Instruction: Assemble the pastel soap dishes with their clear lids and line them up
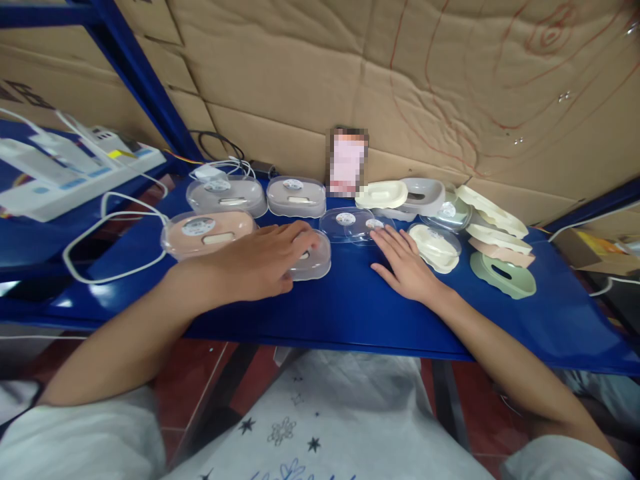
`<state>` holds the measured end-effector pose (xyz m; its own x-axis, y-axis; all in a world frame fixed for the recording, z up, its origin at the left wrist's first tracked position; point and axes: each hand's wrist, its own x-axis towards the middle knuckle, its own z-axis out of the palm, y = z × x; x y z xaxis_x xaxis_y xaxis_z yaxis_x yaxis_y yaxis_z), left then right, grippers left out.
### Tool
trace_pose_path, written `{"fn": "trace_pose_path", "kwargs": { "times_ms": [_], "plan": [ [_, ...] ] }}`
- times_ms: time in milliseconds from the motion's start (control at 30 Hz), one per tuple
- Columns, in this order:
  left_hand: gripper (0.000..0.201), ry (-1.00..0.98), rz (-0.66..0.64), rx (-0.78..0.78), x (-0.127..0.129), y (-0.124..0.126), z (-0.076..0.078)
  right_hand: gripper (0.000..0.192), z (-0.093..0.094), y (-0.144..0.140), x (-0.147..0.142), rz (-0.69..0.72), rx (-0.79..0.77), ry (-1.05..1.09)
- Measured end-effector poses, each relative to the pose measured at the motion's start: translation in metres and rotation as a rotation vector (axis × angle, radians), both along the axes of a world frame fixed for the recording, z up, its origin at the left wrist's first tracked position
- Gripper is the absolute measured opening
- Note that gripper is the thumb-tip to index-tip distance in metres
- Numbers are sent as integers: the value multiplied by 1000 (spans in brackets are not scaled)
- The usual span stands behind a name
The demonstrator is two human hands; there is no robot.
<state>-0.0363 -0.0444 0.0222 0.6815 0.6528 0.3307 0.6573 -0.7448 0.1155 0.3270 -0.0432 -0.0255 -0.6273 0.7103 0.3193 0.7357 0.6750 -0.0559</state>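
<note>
My left hand (265, 260) is curled over a grey oval soap dish with a clear lid (317, 259) on the blue table. Its thumb is at the near side and its bent fingers lie across the lid, covering much of the dish. My right hand (405, 267) lies open with its fingers stretched out. Its fingertips are at the near edge of loose clear lids (345, 230) that carry round stickers. To its right sits a cream soap dish (435, 250) with a clear cover. Just left of my left hand is a lidded pink soap dish (210, 232).
Two lidded grey dishes (296, 197) stand behind. At the right are cream trays (493, 210) and a green tray (503, 273). A phone with a blurred screen (347, 163) leans on the cardboard wall (280, 80). A white power strip (80, 183) and cables occupy the left.
</note>
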Motion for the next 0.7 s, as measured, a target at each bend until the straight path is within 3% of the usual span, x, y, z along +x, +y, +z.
{"fn": "trace_pose_path", "kwargs": {
  "times_ms": [100,267,400,500,700],
  "plan": [
    [55,171,19,15,3,4,1,63,-1,1,3,-22,-9,2],
    [62,139,90,144,42,-1,-4,53,15,1,16,-77,35,11],
    [59,114,44,172,74,-2,-23,52,37,1,46,-258,56,-100],
    [53,140,-2,162,83,3,-33,54,43,4,72,-399,48,-211],
    [47,76,-185,111,84,4,-37,55,37,10,96,-371,-60,-205]
  ]
}}
